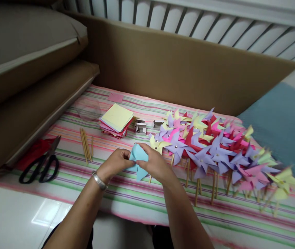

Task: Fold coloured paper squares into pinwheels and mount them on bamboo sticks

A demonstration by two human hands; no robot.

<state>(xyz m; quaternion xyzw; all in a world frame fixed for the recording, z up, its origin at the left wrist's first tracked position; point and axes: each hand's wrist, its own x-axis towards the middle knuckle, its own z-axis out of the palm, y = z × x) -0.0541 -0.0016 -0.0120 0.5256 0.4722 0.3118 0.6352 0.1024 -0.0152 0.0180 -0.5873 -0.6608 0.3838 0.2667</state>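
Note:
Between my hands is a light blue paper pinwheel (140, 154), its blades folded in toward the middle, held just above the striped cloth. My left hand (114, 162), with a silver bracelet at the wrist, pinches the pinwheel's left side. On its right side, my right hand (154, 162) grips the paper with thumb and fingers. Whether a pin sits at its centre is too small to tell. Close by on the right stand many finished pinwheels (201, 159) in purple, yellow, pink and red on wooden sticks.
Behind my hands lie a stack of coloured paper squares (117, 117) and small open boxes (140, 127). Several loose sticks (85, 147), black-handled scissors (42, 164) and a red bag (33, 154) are to the left. A brown board (175, 65) stands at the back.

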